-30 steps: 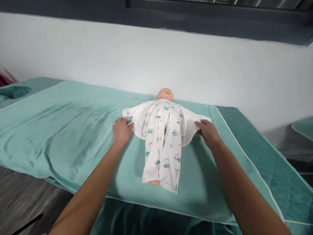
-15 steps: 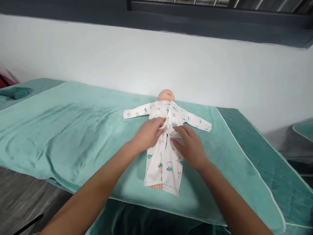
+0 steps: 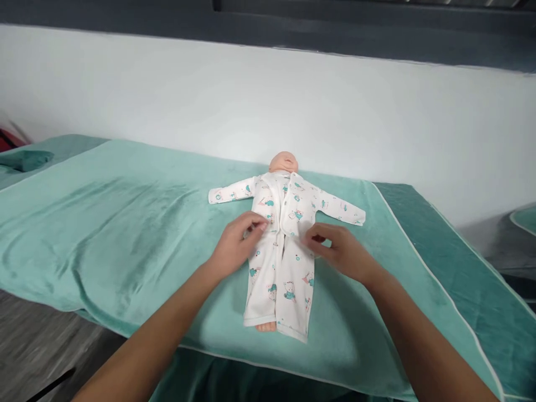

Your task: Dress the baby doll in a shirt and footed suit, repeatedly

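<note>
A baby doll [image 3: 283, 162] lies on its back on a teal towel [image 3: 125, 223], head toward the wall, dressed in a white printed romper [image 3: 280, 268]. The romper's front is closed over the chest and its sleeves are spread to both sides. One bare foot shows at the left leg's hem. My left hand [image 3: 237, 245] rests its loosely bent fingertips on the romper's left waist. My right hand [image 3: 341, 251] hovers at the right waist with fingers loosely curled, thumb and index apart, and nothing in them.
The towel covers a long bed against a white wall [image 3: 377, 123]. A darker teal sheet [image 3: 460, 268] shows at the right end. A folded teal cloth [image 3: 25, 160] lies at the far left. Grey floor [image 3: 33, 346] runs along the near edge.
A second ago both hands held the romper's front flaps spread wide. They brought the flaps together over the doll's belly, and have since drawn slightly apart to the waist.
</note>
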`<state>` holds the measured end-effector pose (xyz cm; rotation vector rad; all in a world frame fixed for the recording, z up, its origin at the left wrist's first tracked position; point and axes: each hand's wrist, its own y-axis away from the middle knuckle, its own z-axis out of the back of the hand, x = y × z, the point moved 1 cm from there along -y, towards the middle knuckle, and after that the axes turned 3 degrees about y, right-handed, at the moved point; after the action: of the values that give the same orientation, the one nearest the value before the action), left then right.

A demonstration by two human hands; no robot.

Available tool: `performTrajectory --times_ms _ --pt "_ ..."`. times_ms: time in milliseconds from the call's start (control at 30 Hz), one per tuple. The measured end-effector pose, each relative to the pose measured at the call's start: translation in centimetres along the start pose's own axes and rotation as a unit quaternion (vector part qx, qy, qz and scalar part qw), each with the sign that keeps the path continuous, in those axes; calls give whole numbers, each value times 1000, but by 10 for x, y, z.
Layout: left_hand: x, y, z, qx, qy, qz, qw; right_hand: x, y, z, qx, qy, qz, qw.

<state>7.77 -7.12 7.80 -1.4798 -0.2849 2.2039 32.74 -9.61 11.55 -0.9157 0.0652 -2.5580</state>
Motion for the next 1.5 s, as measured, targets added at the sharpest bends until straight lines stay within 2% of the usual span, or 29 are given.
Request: performTrajectory --times_ms 133,200,300,400,500,600,700,767,833,900,1000,1067,1167,1367,1500 --pt "27 -48 2 -93 -39 55 993 -5 -50 4 -175 -43 -96 979" --pt "36 -78 -4 -101 -60 73 990 -12 -88 2 -237 -38 -115 964" --pt "37 -115 -18 -63 -53 78 994 -25 -141 -2 -245 3 -164 956" --pt "30 -138 -30 -20 11 30 999 -35 -169 -4 -200 62 -213 954" --pt "28 -155 -34 -29 39 23 999 -40 -170 -3 -172 85 -219 957" --pt "31 -172 -32 -70 -39 84 993 -44 -165 0 -155 80 -231 957" --pt "31 -184 -33 -25 -88 140 986 -51 -166 1 -148 45 -238 959" --pt "29 -189 -35 5 -86 163 983 -55 -168 1 -167 14 -228 959" --pt "25 -191 -36 8 -91 174 981 -58 -170 0 -197 -32 -220 955" --pt "21 -192 -38 -4 -92 170 981 -60 -171 -2 -225 -124 -224 940" --pt "16 -191 -40 -57 -59 154 985 -63 -172 -8 -255 -296 -228 892" --pt "16 -189 -43 -91 -16 157 983 -65 -173 -13 -266 -348 -213 873" --pt "22 -188 -47 -105 46 167 979 -67 -174 -17 -266 -346 -185 881" --pt "40 -187 -52 -85 144 177 970 -64 -174 -19 -247 -339 -174 891" --pt "42 -185 -51 -70 170 173 968 -60 -173 -16 -236 -299 -174 908"
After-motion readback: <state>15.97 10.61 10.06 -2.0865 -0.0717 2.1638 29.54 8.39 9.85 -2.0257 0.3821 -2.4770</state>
